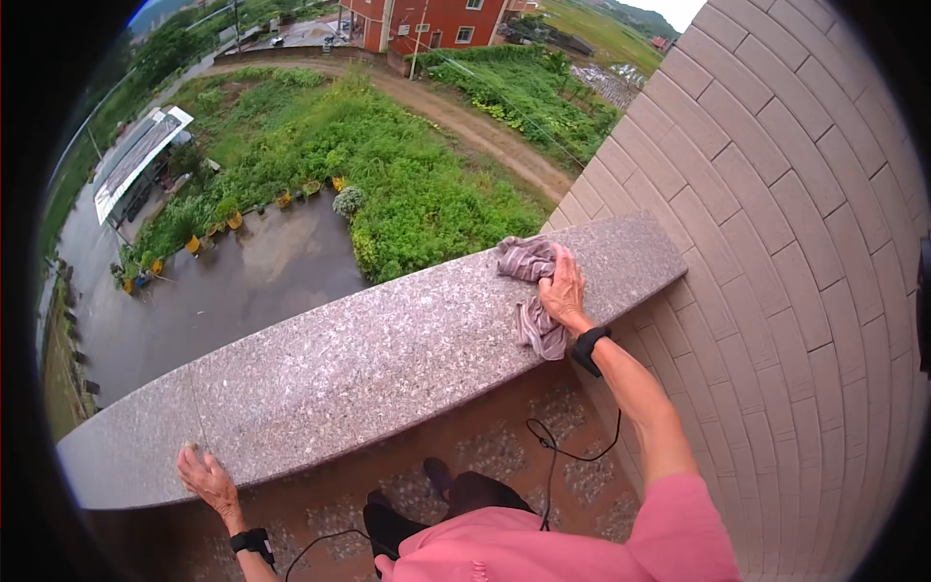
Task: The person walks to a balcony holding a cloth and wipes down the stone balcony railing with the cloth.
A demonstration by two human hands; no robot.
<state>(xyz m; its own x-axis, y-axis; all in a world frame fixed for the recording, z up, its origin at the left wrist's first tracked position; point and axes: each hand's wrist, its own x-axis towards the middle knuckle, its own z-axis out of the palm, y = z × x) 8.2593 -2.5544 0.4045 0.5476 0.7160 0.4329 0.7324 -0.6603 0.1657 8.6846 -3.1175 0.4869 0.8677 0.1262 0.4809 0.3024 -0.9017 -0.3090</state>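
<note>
A speckled grey-pink granite ledge (330, 364) runs across the view, its surface slightly shiny. Toward its right end, my right hand (563, 291) is closed on a striped, brownish-pink cloth (529, 258) and presses it against the stone. Part of the cloth bunches up beyond the fingers, and another part hangs toward the near edge; its middle is hidden under the hand. Far to the left, my left hand (206, 478) rests on the ledge's near edge with fingers slightly bent and apart, holding nothing. Both wrists wear black bands.
A tiled wall (776, 213) meets the ledge on the right. Beyond the ledge, well below, lie a paved yard (242, 301), potted plants and greenery. Under me is a patterned pebble floor (490, 451), and a black cable (551, 444) hangs near my body.
</note>
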